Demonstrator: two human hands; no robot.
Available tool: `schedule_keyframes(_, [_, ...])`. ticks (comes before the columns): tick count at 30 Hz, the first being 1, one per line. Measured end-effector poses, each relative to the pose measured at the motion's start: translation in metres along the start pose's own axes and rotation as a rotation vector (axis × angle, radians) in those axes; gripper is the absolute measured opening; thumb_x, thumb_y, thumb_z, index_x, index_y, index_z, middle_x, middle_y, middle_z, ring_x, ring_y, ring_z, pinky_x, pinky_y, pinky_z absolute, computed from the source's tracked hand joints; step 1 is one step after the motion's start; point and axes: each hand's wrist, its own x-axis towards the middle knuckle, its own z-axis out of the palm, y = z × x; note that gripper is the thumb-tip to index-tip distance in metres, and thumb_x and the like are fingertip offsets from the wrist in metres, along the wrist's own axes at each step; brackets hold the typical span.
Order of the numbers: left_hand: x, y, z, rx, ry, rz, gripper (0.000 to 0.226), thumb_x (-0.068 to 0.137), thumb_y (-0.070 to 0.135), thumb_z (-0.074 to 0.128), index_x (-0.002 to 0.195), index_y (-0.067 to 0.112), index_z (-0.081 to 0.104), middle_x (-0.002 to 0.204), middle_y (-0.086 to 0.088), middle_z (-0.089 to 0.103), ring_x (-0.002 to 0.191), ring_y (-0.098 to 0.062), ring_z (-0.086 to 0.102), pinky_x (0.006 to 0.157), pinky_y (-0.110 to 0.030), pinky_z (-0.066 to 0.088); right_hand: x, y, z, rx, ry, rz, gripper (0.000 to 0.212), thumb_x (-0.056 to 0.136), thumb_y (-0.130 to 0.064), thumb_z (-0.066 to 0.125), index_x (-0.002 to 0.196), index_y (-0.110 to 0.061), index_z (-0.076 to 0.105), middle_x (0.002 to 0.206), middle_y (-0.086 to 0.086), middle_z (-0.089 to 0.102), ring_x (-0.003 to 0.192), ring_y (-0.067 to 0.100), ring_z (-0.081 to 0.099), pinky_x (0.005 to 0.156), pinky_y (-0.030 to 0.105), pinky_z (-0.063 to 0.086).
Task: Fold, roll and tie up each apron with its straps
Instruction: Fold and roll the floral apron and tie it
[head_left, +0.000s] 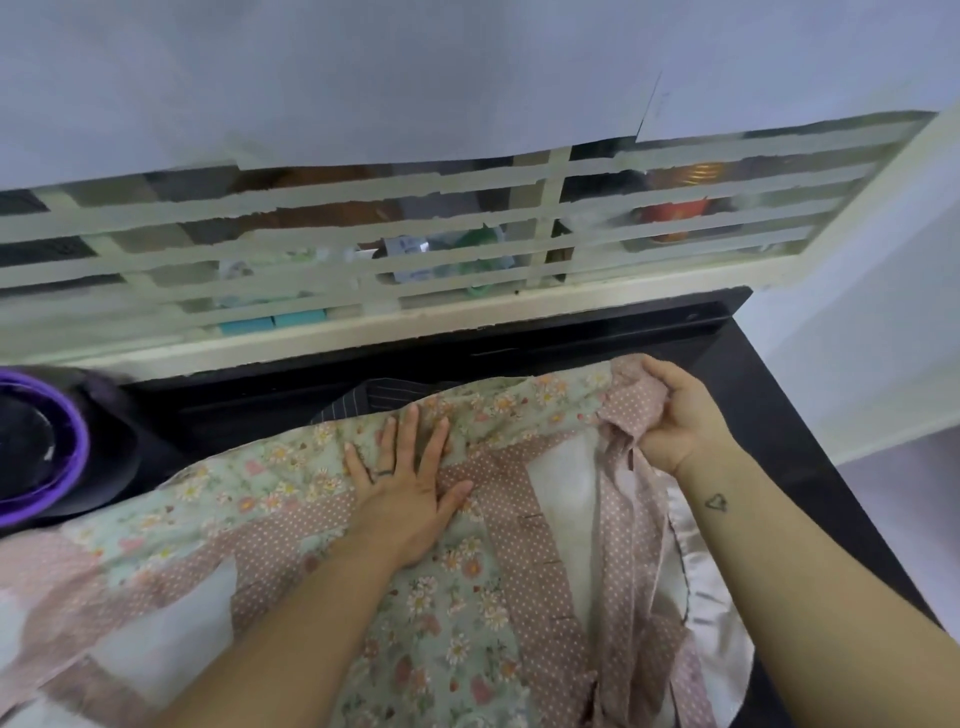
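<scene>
**Now: one palm flat, one fist full of dotted cloth**

Straight, spread fingers (413, 434), one with a dark ring (387, 472), press down on soft flowered cotton; the left hand (410, 488) lies flat and holds nothing. The right hand (675, 415) has its fingers curled tight round a bunched, crumpled fold of pink polka-dot trim (631, 400) near the far right corner of the black counter (779, 415). Both sit on the apron (457, 623), mint green with small daisies, banded in dotted pink and showing a white lining, spread across most of the counter. A shiny pale cloth (717, 623) peeks out at its right edge, a dark pinstriped cloth (374, 397) at the far edge. A purple-rimmed bowl (78, 441) stands at the left edge.
</scene>
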Motion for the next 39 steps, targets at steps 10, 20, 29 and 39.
schedule_keyframes(10, [0.003, 0.002, -0.002, -0.027, -0.005, -0.016, 0.077, 0.079, 0.078, -0.002, 0.14, 0.041, -0.032, 0.144, 0.005, -0.048, 0.141, -0.023, -0.032, 0.102, -0.06, -0.026, 0.022, -0.013, -0.021, -1.025, 0.295, -0.397, 0.019, 0.09, -0.008, 0.057, 0.105, -0.016, 0.064, 0.146, 0.003, 0.04, 0.094, 0.023, 0.065, 0.069, 0.026, 0.05])
schedule_keyframes(20, [0.009, 0.073, -0.02, -0.045, 0.18, 0.4, 0.065, 0.1, 0.035, 0.037, 0.154, 0.024, 0.002, 0.161, 0.003, -0.004, 0.144, -0.023, 0.022, 0.116, -0.039, 0.023, -0.039, -0.006, -0.095, -1.239, 0.549, -0.147, 0.025, 0.085, -0.029, 0.068, 0.093, -0.006, 0.064, 0.088, 0.003, 0.062, 0.077, 0.018, 0.056, 0.072, 0.031, 0.047])
schedule_keyframes(29, [0.043, 0.117, -0.018, -0.136, 0.134, 0.082, 0.06, 0.088, 0.053, 0.047, 0.139, 0.024, 0.035, 0.135, -0.013, 0.047, 0.117, -0.037, 0.051, 0.101, -0.058, 0.037, -0.075, 0.01, -0.112, -1.122, 0.394, -0.185, 0.059, 0.094, -0.047, 0.051, 0.08, 0.01, 0.059, 0.077, 0.027, 0.057, 0.064, 0.025, 0.057, 0.059, 0.027, 0.038])
schedule_keyframes(39, [0.037, 0.093, -0.038, -0.59, 0.09, 0.235, 0.039, 0.104, 0.03, 0.031, 0.118, 0.017, 0.065, 0.124, -0.001, 0.061, 0.119, -0.022, 0.052, 0.094, -0.027, 0.036, -0.072, 0.015, -0.076, -1.134, 0.397, -0.423, 0.025, 0.092, -0.03, 0.057, 0.097, -0.009, 0.071, 0.095, 0.006, 0.071, 0.086, 0.017, 0.067, 0.077, 0.029, 0.054])
